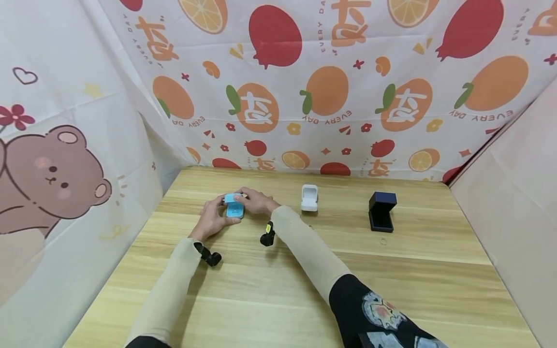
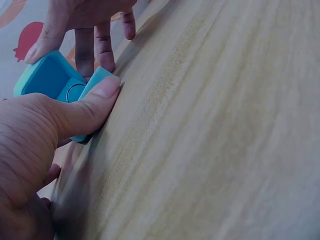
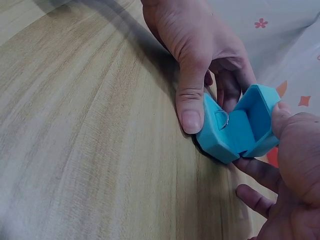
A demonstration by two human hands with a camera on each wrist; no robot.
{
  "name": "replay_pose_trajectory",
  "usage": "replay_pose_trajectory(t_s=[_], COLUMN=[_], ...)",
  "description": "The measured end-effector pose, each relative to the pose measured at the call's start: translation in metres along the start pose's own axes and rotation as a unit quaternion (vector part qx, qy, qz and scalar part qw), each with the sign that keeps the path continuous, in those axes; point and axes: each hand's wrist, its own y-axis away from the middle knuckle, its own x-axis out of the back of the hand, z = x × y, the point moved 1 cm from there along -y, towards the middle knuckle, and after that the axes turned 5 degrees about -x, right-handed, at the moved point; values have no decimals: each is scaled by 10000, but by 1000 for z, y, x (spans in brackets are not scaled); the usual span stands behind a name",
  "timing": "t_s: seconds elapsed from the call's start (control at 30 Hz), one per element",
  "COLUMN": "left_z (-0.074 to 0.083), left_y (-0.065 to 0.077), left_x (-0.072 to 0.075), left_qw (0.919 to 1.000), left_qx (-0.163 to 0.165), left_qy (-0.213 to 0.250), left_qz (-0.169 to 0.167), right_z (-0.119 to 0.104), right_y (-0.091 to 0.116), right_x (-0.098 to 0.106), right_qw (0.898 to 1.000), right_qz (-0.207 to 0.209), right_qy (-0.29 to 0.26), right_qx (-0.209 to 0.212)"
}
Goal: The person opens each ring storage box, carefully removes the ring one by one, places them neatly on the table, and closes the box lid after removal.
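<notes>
A turquoise ring box (image 1: 235,210) stands with its lid raised on the left part of the table. A slim silver ring (image 3: 227,119) sits upright in its cushion. My left hand (image 1: 211,220) grips the base, its thumb (image 2: 95,107) across the front edge and its fingers around the side. From the other side my right hand (image 1: 256,201) pinches the lid (image 3: 263,107), thumb on the lid's outer face. Some of the right fingers reach behind the box near the hinge.
Right of my hands, a white ring box (image 1: 309,198) stands with its lid up. Farther right is a dark navy box (image 1: 382,211), also with a raised lid, and a small thin ring (image 1: 383,244) lies before it. Printed cloth (image 1: 283,140) hangs behind the wooden table (image 1: 270,299).
</notes>
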Motion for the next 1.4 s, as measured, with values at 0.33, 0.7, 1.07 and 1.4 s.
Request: replay_pose_trajectory(t_s=[0.33, 0.7, 1.07, 1.4], left_z=[1, -4, -7, -5], left_y=[0, -3, -3, 0], left_x=[1, 2, 3, 5], left_qw=[9997, 9994, 9949, 9940], left_qx=[58, -79, 144, 257], left_qy=[219, 332, 962, 989], left_qz=[26, 92, -272, -402], right_z=[-2, -2, 0, 1], right_y=[-1, -1, 1, 3], right_x=[-1, -3, -4, -5], right_qw=[9997, 9993, 9995, 9996], right_qz=[134, 304, 294, 208], right_qy=[-98, -63, -4, -110], right_qx=[-167, -186, -145, -124])
